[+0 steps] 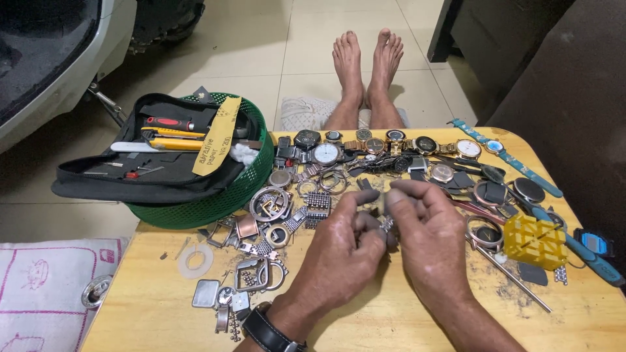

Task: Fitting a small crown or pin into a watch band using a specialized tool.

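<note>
Both hands meet over the middle of a low wooden table (pixel 156 306). My left hand (pixel 339 251), with a black wristwatch on its wrist, and my right hand (pixel 427 234) pinch a small metal watch band piece (pixel 386 223) between their fingertips. Just beyond the fingers lie several watch cases, bezels and band links (pixel 287 208). A row of wristwatches (pixel 385 145) lines the table's far edge.
A green mesh basket (pixel 228 195) at the back left holds a black tool pouch (pixel 156 166) with screwdrivers and a strip of abrasive paper. A yellow block tool (pixel 535 241) and blue watches (pixel 502 148) lie at the right. My bare feet (pixel 368 62) rest on the tiled floor beyond.
</note>
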